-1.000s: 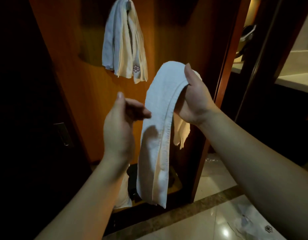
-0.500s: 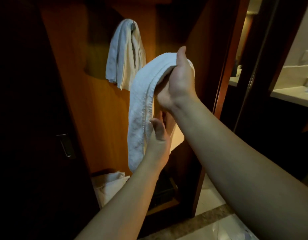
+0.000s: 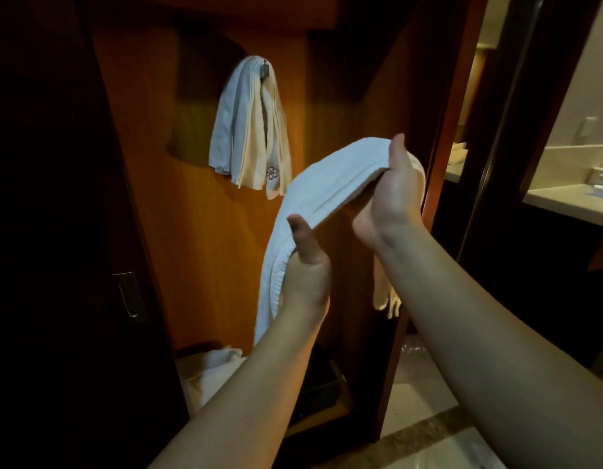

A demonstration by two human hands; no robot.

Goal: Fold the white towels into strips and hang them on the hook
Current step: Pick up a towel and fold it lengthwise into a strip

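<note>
Below the hook [image 3: 265, 67] already bearing towels [image 3: 251, 130], right hand [image 3: 393, 194] and left hand [image 3: 306, 265] both grip a long white folded towel strip [image 3: 330, 184].

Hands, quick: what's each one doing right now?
Left hand: grips the folded white towel lower down the strip.
Right hand: grips the same towel at its top bend.

The towel [image 3: 330, 184] is nubby white terry cloth with a ribbed hem, as are the hung towels [image 3: 249, 130]. The panel [image 3: 198, 231] is smooth, satiny wood; the hook [image 3: 265, 67] looks metal. The floor [image 3: 428, 448] is glossy stone.
</note>
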